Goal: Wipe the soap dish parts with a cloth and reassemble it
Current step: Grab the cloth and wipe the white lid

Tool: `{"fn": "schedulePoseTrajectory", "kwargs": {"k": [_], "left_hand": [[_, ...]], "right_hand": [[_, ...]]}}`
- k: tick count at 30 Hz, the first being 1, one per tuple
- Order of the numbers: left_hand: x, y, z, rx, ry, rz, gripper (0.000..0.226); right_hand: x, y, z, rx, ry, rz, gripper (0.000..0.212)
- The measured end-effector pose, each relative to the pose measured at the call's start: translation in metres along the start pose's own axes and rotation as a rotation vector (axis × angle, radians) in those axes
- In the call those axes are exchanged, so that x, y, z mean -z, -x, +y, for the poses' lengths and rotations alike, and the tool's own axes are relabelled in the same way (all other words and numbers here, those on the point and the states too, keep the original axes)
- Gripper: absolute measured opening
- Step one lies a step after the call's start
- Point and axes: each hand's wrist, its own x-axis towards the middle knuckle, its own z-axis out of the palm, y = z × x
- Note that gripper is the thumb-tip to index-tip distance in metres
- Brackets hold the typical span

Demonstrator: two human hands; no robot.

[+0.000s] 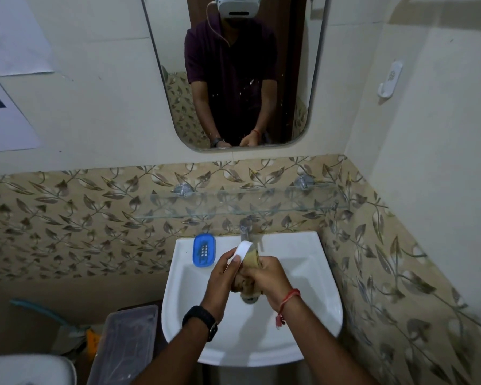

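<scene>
Holding the white tray (pixel 240 252) over the sink (pixel 303 315), left hand (pixel 220 276) pinching its edge, right hand (pixel 264 276) bunching the cloth (pixel 249 261) against it. Probably handling light, stiff and slippery (best gripped by the rim). Waiting on the sink ledge, well apart: the blue insert (pixel 204 250).

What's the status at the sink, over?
Left hand holds white soap dish part. Right hand rubs cloth on it. Blue part waits on sink rim. Nothing obstructing.

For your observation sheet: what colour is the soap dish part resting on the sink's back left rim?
Blue, with a small grid of drain holes: the soap dish part, clearest in the head view.
</scene>
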Motion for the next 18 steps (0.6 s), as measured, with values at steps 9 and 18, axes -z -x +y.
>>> {"fn": "schedulePoseTrajectory", "kwargs": {"k": [9,18], "left_hand": [[0.017,-0.006,0.016,0.207,-0.008,0.025,0.031],[0.002,-0.010,0.016,0.232,0.229,0.131,0.025]], "right_hand": [[0.028,-0.009,-0.011,0.248,0.030,0.306,0.007],[0.002,0.009,-0.005,0.503,0.358,0.234,0.037]]}}
